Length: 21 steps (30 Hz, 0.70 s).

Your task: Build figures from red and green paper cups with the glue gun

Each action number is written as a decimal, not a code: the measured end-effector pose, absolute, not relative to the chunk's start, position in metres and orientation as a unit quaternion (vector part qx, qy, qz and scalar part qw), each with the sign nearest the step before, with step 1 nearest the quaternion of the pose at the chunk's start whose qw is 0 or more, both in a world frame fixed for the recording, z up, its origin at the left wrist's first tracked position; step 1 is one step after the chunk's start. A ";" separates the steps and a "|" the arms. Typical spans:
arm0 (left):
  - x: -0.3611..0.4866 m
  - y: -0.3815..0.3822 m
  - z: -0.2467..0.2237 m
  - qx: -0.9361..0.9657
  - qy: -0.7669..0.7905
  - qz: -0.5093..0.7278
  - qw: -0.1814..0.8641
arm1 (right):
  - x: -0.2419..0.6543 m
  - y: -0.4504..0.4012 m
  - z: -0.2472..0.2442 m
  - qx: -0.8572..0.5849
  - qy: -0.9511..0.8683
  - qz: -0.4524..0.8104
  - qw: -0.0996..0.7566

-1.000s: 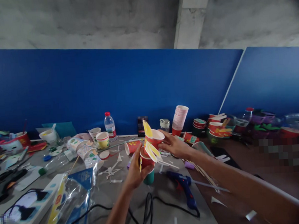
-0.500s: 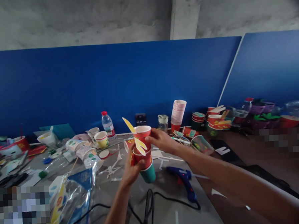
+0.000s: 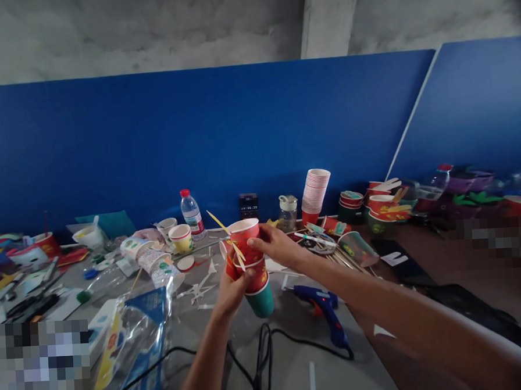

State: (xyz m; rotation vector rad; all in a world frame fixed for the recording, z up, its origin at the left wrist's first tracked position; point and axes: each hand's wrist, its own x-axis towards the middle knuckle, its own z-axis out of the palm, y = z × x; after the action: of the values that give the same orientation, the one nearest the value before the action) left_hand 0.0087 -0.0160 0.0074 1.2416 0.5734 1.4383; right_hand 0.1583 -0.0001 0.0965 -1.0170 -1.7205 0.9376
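Observation:
A column of paper cups stands in front of me, held off the table: a red cup (image 3: 244, 232) on top, another red cup (image 3: 259, 275) under it, and a green cup (image 3: 261, 303) lowest. Thin yellow pieces (image 3: 219, 221) stick out from the top cup's left side; what they are made of I cannot tell. My left hand (image 3: 234, 288) wraps round the lower red cup from the left. On the right, my right hand (image 3: 275, 244) grips the top red cup, fingers partly hidden behind it. One more red cup (image 3: 224, 249) shows just behind my left hand.
A blue glue gun (image 3: 323, 307) lies right of the cups, its black cable (image 3: 306, 339) looping across the table. Plastic packaging (image 3: 135, 341) lies front left. Behind stand a water bottle (image 3: 192, 215), a tall cup stack (image 3: 316, 193) and a jar (image 3: 287, 212).
The top cup has turned, so the yellow pieces now look narrower, nearly edge-on. Both hands keep their hold. The view has shifted slightly.

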 end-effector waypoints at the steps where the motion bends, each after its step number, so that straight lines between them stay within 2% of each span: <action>1: 0.009 -0.016 0.007 0.516 0.243 0.608 0.552 | 0.158 0.000 0.096 -0.409 -0.691 0.389 0.452; 6: 0.009 -0.015 0.004 0.471 0.245 0.625 0.572 | 0.164 -0.007 0.105 -0.347 -0.667 0.481 0.451; 8: 0.009 -0.015 0.004 0.460 0.238 0.628 0.581 | 0.169 -0.009 0.109 -0.367 -0.660 0.487 0.438; 12: 0.009 -0.017 0.009 0.418 0.239 0.647 0.591 | 0.185 -0.012 0.110 -0.485 -0.677 0.385 0.398; 14: 0.008 -0.018 0.013 0.399 0.245 0.656 0.592 | 0.197 -0.016 0.106 -0.495 -0.705 0.333 0.383; 17: 0.006 -0.018 0.017 0.375 0.255 0.667 0.592 | 0.222 -0.025 0.101 -0.477 -0.721 0.284 0.414; 21: 0.002 -0.016 0.020 0.361 0.229 0.674 0.603 | 0.267 -0.042 0.096 -0.503 -0.645 0.262 0.512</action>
State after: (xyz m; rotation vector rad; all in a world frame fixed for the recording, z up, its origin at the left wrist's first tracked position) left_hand 0.0023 -0.0157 0.0200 0.8359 0.5293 1.5600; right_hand 0.2666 -0.0415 0.0960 -1.2101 -1.5531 0.6313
